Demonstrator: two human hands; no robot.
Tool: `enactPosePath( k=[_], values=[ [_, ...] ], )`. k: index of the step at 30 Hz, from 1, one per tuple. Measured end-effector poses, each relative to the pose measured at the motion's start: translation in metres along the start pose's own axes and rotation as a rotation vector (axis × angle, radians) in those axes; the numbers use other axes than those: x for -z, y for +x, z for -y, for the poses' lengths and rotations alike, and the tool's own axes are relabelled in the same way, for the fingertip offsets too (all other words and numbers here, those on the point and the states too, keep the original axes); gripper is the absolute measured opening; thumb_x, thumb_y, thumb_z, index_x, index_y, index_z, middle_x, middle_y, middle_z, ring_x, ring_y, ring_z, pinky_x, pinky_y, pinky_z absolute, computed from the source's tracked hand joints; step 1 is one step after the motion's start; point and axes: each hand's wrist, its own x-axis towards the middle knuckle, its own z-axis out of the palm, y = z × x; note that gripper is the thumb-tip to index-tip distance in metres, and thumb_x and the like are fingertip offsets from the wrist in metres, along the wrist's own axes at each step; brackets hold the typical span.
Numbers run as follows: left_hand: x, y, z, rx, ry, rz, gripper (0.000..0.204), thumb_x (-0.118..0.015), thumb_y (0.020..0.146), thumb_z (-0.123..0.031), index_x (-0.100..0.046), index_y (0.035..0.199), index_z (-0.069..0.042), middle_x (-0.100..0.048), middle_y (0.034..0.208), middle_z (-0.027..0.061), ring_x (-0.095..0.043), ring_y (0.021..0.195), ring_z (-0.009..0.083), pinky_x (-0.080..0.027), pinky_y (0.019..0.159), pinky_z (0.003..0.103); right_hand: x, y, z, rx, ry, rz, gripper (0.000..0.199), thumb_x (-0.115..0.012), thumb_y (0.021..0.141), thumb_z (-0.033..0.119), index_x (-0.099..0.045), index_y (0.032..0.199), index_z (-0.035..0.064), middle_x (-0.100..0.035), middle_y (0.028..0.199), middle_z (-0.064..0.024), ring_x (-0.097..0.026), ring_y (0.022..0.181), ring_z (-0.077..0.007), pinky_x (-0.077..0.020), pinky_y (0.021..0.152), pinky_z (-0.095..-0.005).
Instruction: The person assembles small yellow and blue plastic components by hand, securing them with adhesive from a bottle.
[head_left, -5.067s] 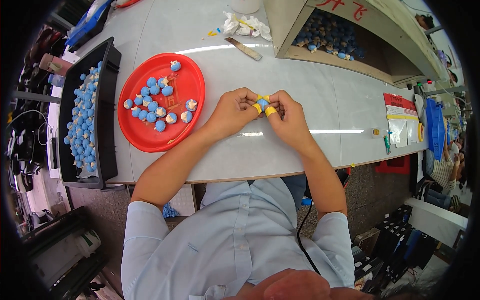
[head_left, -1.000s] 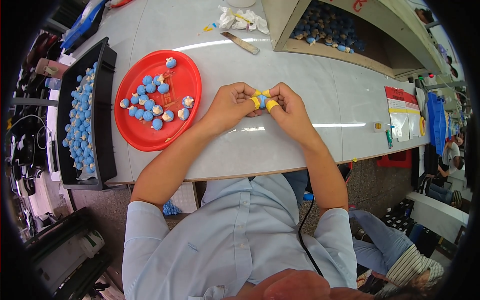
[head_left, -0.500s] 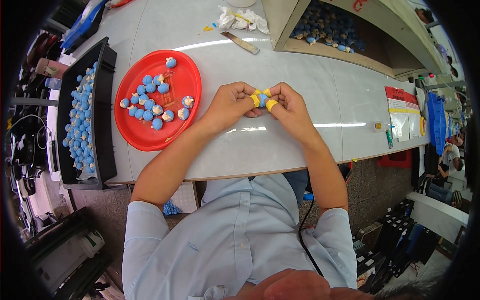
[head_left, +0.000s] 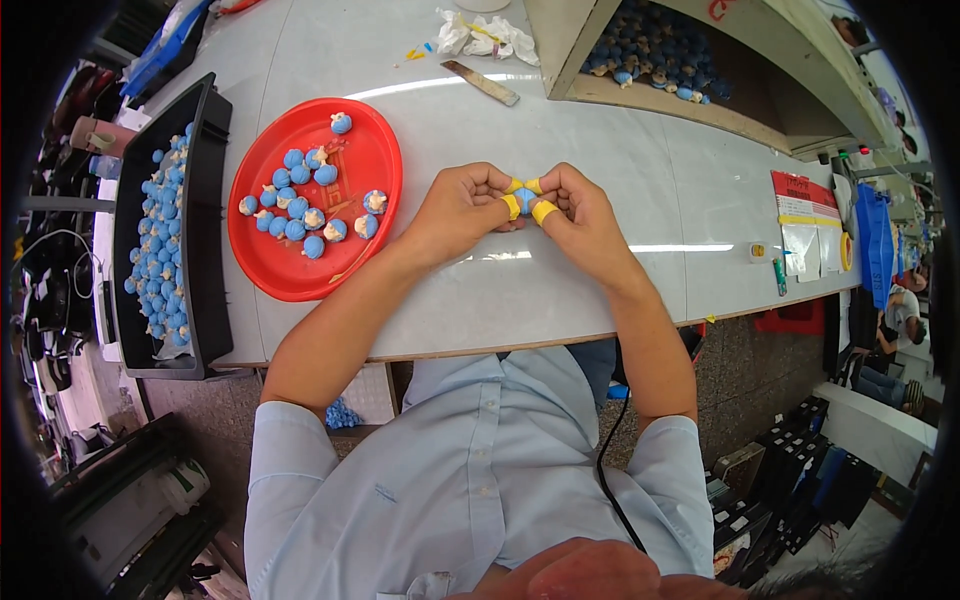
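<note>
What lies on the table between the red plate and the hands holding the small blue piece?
Nothing: in the head view, only bare white table separates the red plate from the left hand.

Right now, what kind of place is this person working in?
Probably a small factory or toy workshop. Both hands pinch one small blue piece, while a red tray, a black bin and a cardboard box hold many more like it.

A long white worktable (head_left: 600, 290) reflects the ceiling light; under it is a speckled grey stone floor (head_left: 760, 370).
</note>
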Motion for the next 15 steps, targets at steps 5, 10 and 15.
enactPosePath(
  k=[5, 10, 15],
  values=[
    [-0.0044, -0.0003, 0.0074, -0.077, 0.013, -0.027, 0.015, -0.059, 0.089, 0.001, -0.056, 0.102, 0.008, -0.063, 0.102, 0.0119, -0.066, 0.088, 0.0160, -0.058, 0.081, 0.028, -0.0017, 0.0000, -0.0014, 0.027, -0.024, 0.000, 0.005, -0.053, 0.088, -0.004, -0.052, 0.092, -0.0003, -0.058, 0.084, -0.0029, -0.051, 0.073, -0.0050, -0.0440, 0.065, -0.0215],
    [-0.0047, 0.0001, 0.0104, -0.109, 0.012, -0.037, 0.013, -0.059, 0.089, 0.002, -0.056, 0.101, 0.007, -0.063, 0.102, 0.0116, -0.066, 0.088, 0.0154, -0.058, 0.080, 0.028, -0.0024, -0.0003, -0.0024, 0.029, -0.043, -0.012, 0.007, -0.054, 0.087, -0.004, -0.052, 0.092, -0.0004, -0.057, 0.084, -0.0029, -0.051, 0.072, -0.0054, -0.0439, 0.065, -0.0215],
    [-0.0053, 0.0002, 0.0055, -0.063, -0.012, -0.046, 0.013, -0.059, 0.088, 0.002, -0.056, 0.100, 0.007, -0.063, 0.101, 0.0113, -0.066, 0.086, 0.0157, -0.058, 0.078, 0.028, -0.0033, 0.0001, 0.0000, 0.025, -0.029, -0.031, 0.007, -0.055, 0.085, -0.004, -0.052, 0.092, -0.0008, -0.057, 0.083, -0.0027, -0.051, 0.072, -0.0052, -0.0441, 0.064, -0.0211]
  ],
)
